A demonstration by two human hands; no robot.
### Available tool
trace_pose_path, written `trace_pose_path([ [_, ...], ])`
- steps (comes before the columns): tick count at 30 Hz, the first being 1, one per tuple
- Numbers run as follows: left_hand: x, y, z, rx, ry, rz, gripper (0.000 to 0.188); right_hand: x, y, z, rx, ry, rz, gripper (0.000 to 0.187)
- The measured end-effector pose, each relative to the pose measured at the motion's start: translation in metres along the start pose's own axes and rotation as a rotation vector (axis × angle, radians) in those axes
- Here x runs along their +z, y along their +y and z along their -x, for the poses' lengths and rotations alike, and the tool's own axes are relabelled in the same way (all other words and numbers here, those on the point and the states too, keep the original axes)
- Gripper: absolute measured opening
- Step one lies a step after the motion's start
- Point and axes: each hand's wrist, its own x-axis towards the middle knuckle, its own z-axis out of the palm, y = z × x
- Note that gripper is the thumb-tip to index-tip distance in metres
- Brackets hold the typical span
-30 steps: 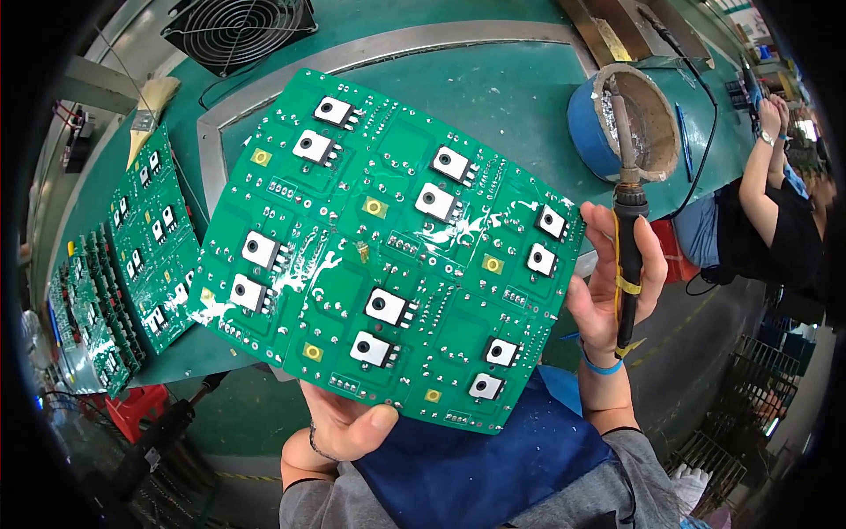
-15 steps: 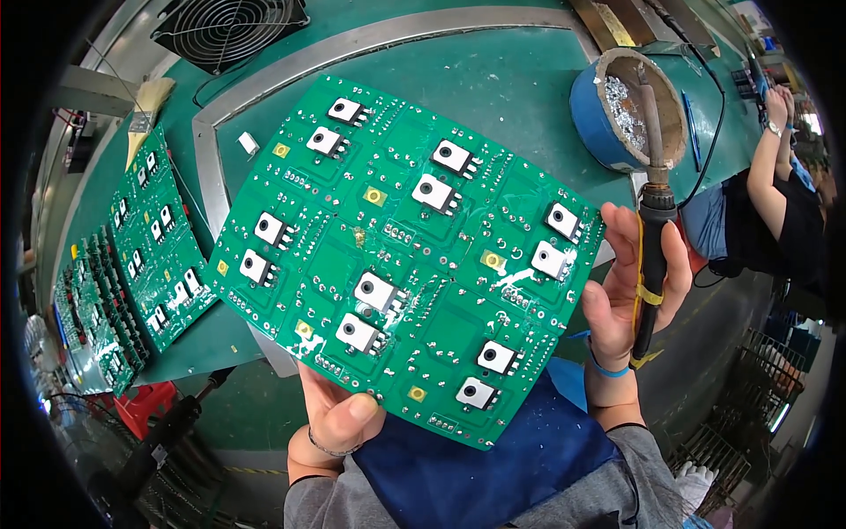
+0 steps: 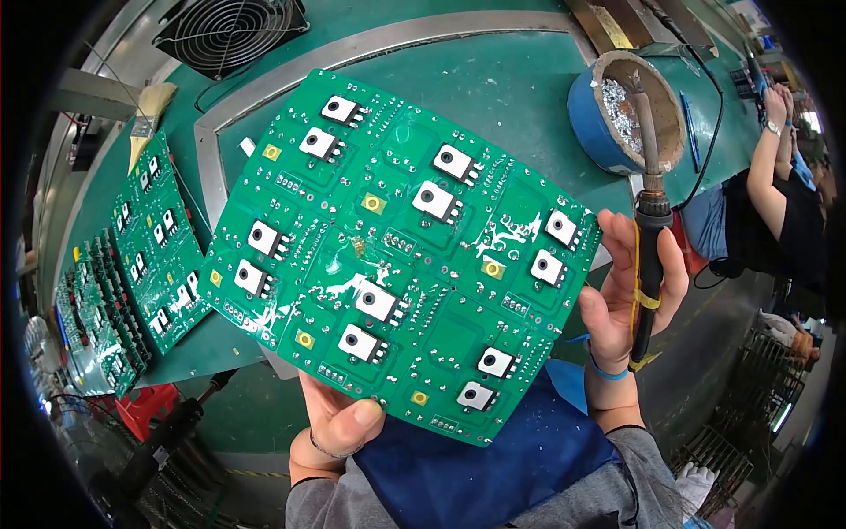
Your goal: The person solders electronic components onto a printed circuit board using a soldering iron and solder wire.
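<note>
I hold up a large green circuit board (image 3: 445,282) with several white-faced, black-bodied transistors and shiny solder joints facing me. My left hand (image 3: 344,421) grips its lower left edge, thumb over the face and fingers hidden beneath. Against the board's right corner rest the fingertips and thumb of my right hand (image 3: 617,309). That hand also holds a soldering iron (image 3: 652,229), its black handle lying across the fingers and its tip pointing up. Behind the tip stands a round blue-sided pot (image 3: 592,119) with bits of solder inside.
More circuit boards (image 3: 163,247) lean upright on the left of the green table, beside a brush (image 3: 148,123). A black fan (image 3: 231,37) stands at the back left. A blue pen (image 3: 690,132) lies beyond the pot. Another person's arm (image 3: 768,181) shows at far right.
The board has tilted slightly and its upper left part has shifted a little left, so the glare falls on other spots. Both hands keep their hold.
</note>
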Motion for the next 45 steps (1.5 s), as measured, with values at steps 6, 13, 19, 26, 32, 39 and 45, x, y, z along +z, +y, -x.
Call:
trace_pose_path([
  [6, 0.0, 0.002, -0.001, 0.008, -0.002, -0.008, 0.084, 0.0, 0.0, 0.0, -0.008, 0.001, -0.001, 0.08],
  [13, -0.004, 0.003, -0.004, 0.035, -0.144, -0.078, 0.081, 0.002, 0.003, 0.002, 0.032, 0.039, -0.015, 0.078],
  [19, 0.0, 0.0, -0.005, 0.082, -0.259, -0.026, 0.079, 0.003, 0.01, 0.005, 0.042, 0.068, -0.009, 0.076],
  [26, 0.0, 0.0, -0.008, 0.167, -0.328, -0.087, 0.075, 0.006, 0.014, 0.005, 0.081, 0.061, -0.002, 0.074],
  [32, 0.011, 0.001, -0.013, 0.166, -0.295, -0.052, 0.065, 0.008, 0.02, 0.005, 0.112, 0.043, -0.007, 0.071],
  [39, 0.016, -0.008, -0.013, 0.234, -0.291, 0.016, 0.068, 0.008, 0.02, 0.004, 0.153, -0.001, -0.015, 0.068],
  [45, 0.018, -0.008, -0.014, 0.235, -0.293, 0.012, 0.069, 0.009, 0.023, 0.003, 0.116, -0.002, 0.0, 0.067],
])
